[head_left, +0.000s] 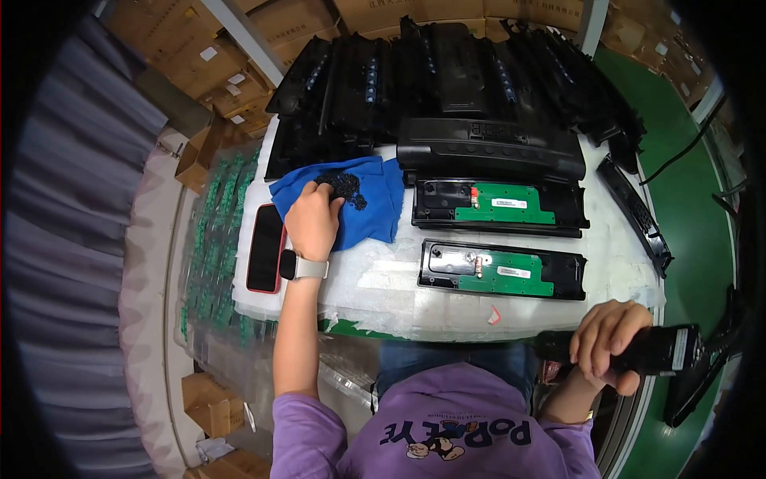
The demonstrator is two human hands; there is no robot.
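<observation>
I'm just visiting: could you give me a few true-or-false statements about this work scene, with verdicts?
1. The left hand is at a pile of small black pieces. True.
2. Both hands are empty. False: the right hand holds a black tool.
3. The pile lies on a yellow tray. False: it lies on a blue cloth.
4. A phone lies left of the left hand. True.

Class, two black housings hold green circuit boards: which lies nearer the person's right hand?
The front housing, closer to the near edge of the white tabletop; the other housing lies behind it, farther from the right hand.
</observation>
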